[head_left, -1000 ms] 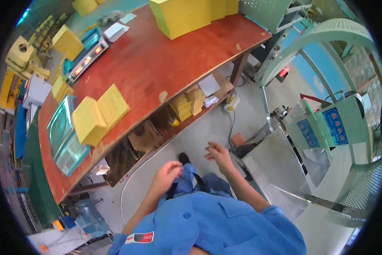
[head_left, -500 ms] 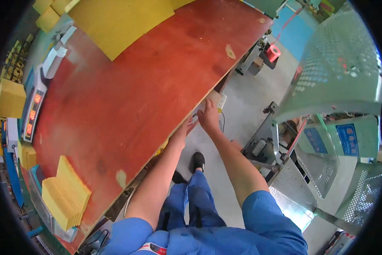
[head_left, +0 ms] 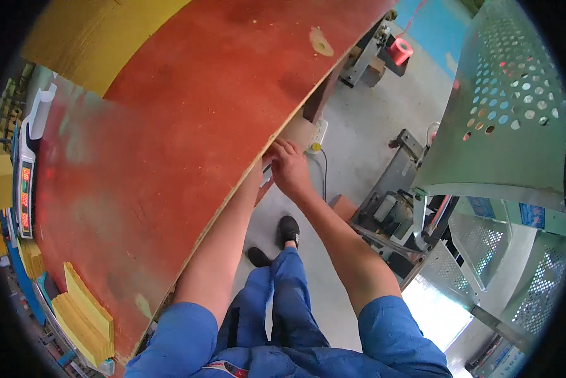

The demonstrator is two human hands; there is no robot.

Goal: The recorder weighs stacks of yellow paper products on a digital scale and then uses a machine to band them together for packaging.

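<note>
Both forearms reach to the near edge of the red tabletop (head_left: 188, 126), where my hands meet just under its rim. My right hand (head_left: 288, 167) has its fingers bent and drawn together at the edge; whatever they hold, if anything, is hidden. Most of my left hand (head_left: 264, 188) is beneath the board, with only a bit of its fingers showing below the right hand. A small greyish thing shows between the hands, too little to name. Just beyond the right hand, a beige rounded object (head_left: 297, 131) shows under the table, beside a white power strip (head_left: 319, 135) with a yellow plug.
Yellow sheets (head_left: 100, 44) lie at the table's far left. A stack of folded yellow card pieces (head_left: 84, 312) sits at the near left, below a scale display (head_left: 25, 195) with red digits. Right of me stand a green machine with a perforated guard (head_left: 503, 113) and a pink tape roll (head_left: 401, 51).
The view has shifted closer over the table. My right hand's fingers, spread before, are now bent in at the edge; my left hand is further under the board.
</note>
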